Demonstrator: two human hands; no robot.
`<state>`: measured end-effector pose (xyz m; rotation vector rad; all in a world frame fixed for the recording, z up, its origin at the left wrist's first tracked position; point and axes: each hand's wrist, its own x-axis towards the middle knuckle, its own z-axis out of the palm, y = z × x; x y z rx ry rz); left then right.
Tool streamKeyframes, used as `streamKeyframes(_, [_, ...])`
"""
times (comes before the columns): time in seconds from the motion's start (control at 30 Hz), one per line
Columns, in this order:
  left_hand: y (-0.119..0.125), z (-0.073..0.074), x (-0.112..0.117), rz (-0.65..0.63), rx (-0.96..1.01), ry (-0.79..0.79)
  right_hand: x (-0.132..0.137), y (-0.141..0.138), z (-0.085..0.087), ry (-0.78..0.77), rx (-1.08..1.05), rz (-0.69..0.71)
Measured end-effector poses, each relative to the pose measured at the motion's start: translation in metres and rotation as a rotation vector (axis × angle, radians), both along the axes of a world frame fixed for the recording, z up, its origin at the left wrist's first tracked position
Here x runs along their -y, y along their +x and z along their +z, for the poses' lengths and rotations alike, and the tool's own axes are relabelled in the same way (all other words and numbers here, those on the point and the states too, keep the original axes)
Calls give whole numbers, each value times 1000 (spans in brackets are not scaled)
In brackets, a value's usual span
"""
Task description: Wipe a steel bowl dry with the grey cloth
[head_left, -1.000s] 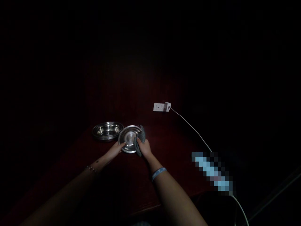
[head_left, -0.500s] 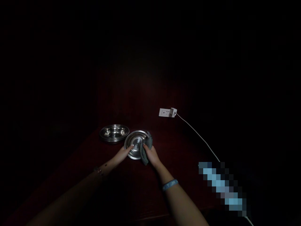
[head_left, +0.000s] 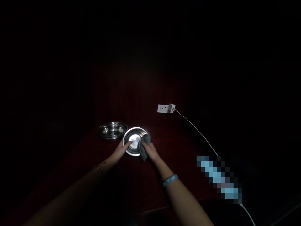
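Note:
A round, shiny metal bowl is held tilted toward me above the dark red table. My left hand grips its left edge, the thumb lying over the inside and the other fingers hidden behind. At the right edge my right hand is closed on a grey-green cloth, which is folded over the rim and touches the inside of the bowl. Just behind and to the left, a stack of similar metal bowls rests on the table; how many are in it I cannot tell.
A white wall socket with a plugged-in charger is on the back panel. Its white cable runs down to the right, to a blurred-out light blue object. The table is dark red; the surroundings are very dark.
The bowl's tilt has altered a little, and its inside catches more light. The cloth has shifted slightly at the right rim. The whole view has moved a little.

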<state>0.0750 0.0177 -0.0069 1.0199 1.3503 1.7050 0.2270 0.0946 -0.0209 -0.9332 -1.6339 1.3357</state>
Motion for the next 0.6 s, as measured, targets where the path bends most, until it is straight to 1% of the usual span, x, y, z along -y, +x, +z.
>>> streamKeyframes(0.1, [0,-2,0,-58,-16,41,-1,0,-1,-112,-55,-39])
streamKeyframes(0.2, [1,-4,0,-104,4,54,-1,0,0,-179,-125,-74])
streamKeyframes(0.3, [4,-4,1,-129,45,35,3,-1,2,-211,-196,-84])
streamKeyframes(0.4, [7,-3,1,-135,33,27,9,-2,5,-254,-262,-77])
streamKeyframes(0.47, [8,-4,0,-152,24,28,16,-2,9,-330,-290,-17])
streamKeyframes(0.5, [8,-5,-1,-157,20,33,19,-1,12,-405,-278,61])
streamKeyframes(0.57, [8,-7,-3,-157,-8,47,25,1,16,-475,-268,217])
streamKeyframes(0.6, [8,-9,-4,-157,-36,56,27,2,18,-487,-291,238])
